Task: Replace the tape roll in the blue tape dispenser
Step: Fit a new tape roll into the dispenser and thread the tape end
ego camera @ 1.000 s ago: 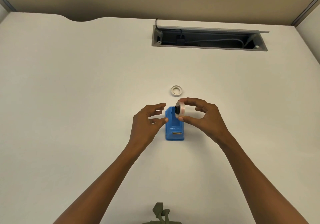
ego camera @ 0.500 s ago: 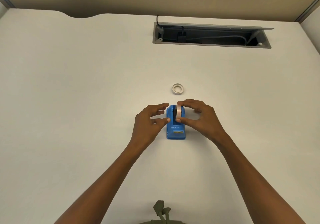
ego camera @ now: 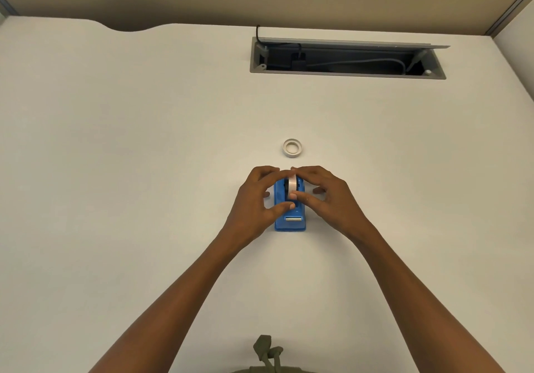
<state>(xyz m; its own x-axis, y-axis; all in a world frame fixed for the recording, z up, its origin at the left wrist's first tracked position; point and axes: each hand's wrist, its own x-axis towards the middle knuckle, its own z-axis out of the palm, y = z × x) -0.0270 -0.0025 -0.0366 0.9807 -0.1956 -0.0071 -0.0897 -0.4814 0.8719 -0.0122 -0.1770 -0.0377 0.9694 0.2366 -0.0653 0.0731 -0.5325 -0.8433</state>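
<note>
**New roll going into the blue dispenser**

The blue tape dispenser (ego camera: pixel 289 211) stands near the middle of the bench (ego camera: pixel 115 170), its cutter end toward the near edge. A tape roll (ego camera: pixel 291 187) sits upright in its cradle. The right hand (ego camera: pixel 323 196) pinches the roll, thumb low and fingers over the top. The left hand (ego camera: pixel 257 199) grips the dispenser's left side and touches the roll's top. A spent core (ego camera: pixel 292 148) lies flat just beyond, toward the far edge.

The roll looks only part seated. If it goes in crooked, its hub could miss the slots, and it may jam or pop out. Pressing unevenly could tip the light dispenser.

The fingers hide the hub and slots, so seating cannot be confirmed. The loose tape end is not discernible.
</note>
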